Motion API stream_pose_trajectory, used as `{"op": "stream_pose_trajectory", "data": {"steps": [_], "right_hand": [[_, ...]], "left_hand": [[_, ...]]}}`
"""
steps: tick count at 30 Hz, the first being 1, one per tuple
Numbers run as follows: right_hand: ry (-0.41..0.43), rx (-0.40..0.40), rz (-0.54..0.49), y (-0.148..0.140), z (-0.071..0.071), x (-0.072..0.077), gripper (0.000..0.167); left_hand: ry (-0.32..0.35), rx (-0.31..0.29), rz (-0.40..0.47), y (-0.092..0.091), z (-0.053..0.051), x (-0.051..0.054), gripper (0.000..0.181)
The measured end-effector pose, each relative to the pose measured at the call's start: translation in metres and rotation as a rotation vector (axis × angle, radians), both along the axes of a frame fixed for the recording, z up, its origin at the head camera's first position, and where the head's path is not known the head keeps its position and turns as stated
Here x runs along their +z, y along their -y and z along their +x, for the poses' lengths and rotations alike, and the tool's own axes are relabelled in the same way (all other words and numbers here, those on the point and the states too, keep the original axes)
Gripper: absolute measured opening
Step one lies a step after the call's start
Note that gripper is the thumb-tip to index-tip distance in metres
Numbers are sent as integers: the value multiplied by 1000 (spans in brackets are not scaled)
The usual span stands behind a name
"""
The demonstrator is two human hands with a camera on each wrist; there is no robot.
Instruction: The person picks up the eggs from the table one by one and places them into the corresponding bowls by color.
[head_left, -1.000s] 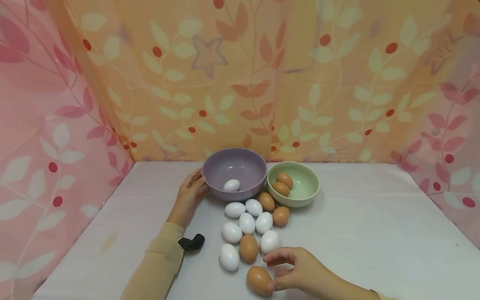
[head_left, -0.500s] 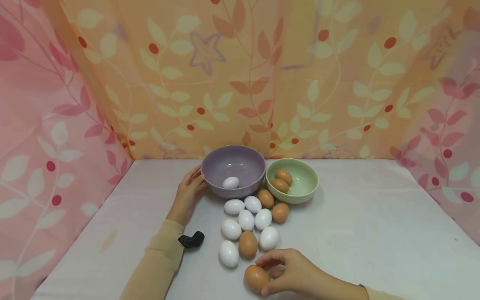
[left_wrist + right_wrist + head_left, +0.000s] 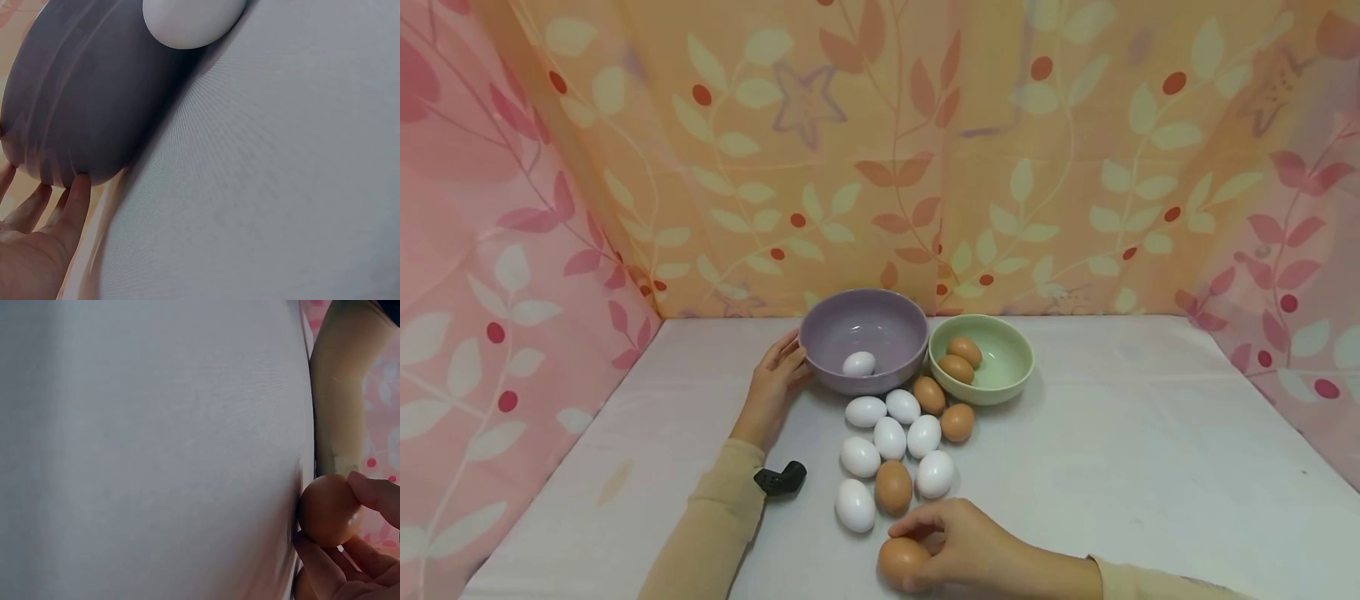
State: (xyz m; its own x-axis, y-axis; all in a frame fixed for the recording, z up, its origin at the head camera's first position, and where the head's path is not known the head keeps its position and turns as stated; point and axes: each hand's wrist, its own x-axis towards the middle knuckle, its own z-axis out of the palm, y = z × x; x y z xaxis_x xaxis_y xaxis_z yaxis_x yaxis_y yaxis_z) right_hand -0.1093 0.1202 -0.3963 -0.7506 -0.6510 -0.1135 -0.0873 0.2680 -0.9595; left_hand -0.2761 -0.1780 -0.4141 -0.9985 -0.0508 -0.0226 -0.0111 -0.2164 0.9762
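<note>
In the head view my right hand grips a brown egg near the front edge. The right wrist view has the thumb on one side of that egg and fingers on the other. My left hand touches the left outer side of a purple bowl, fingertips against its wall, as the left wrist view confirms. One white egg lies in the purple bowl. Touching or close beside it stands a green bowl, holding two brown eggs.
Several white eggs lie loose on the white cloth before the bowls. Among them are brown eggs, one close ahead of the right hand and two near the green bowl. A black strap piece sits on the left wrist.
My right hand has moved left and its fingers have closed round the front brown egg, which has shifted slightly left. The left hand stays at the purple bowl.
</note>
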Motion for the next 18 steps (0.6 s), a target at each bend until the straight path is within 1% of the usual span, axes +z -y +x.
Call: {"op": "stream_pose_trajectory", "data": {"steps": [4,6,8,11,13,16,18], "right_hand": [[-16,-5,6,3,0,8,39],[-42,-12,-12,2,-2,17,40],[-86,-27,-34,1,-6,28,42],[-127,-68,-54,-2,-16,47,45],[-161,-105,-37,-6,-25,56,46],[-168,-151,-19,-11,-39,65,47],[-167,-196,7,-16,-50,70,49]], "left_hand": [[1,-8,8,2,1,1,54],[2,-10,4,2,1,1,54],[1,-7,2,2,0,2,54],[-4,-3,-2,2,-1,3,53],[-3,-4,-2,2,-1,3,53],[1,-8,-7,2,0,2,54],[6,-7,-6,1,0,1,54]]}}
